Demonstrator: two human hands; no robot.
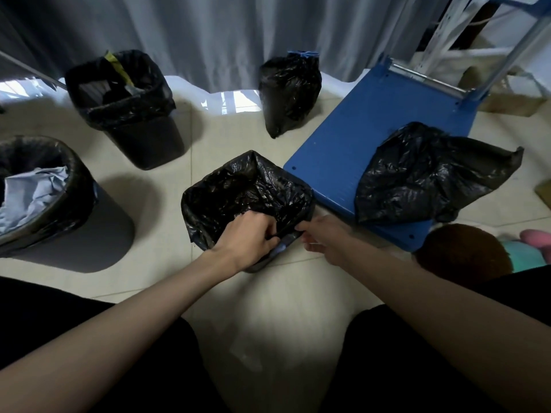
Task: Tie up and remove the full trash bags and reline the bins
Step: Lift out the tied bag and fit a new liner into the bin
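My left hand (253, 236) curled its fingers over the near rim of the small bin (262, 265) in front of me, gripping the black liner (238, 192) that was spread across its mouth. My right hand (323, 238) sat just to the right of it, pinching the liner's edge at the bin's near right corner. The liner was crumpled and sagged into the bin, with one corner standing up at the far side. To the left, a round bin (74, 234) still held its bag with pale blue paper (32, 192) inside, and farther off a square bin (149, 138) stood lined and holding scraps, one of them yellow. A tied full bag (287, 90) with a blue drawstring at its top rested on the floor by the grey curtain (223, 34), well beyond the small bin. On the right, a loose black bag (426, 174) lay on the blue platform cart (372, 120), near the bin's far right corner.
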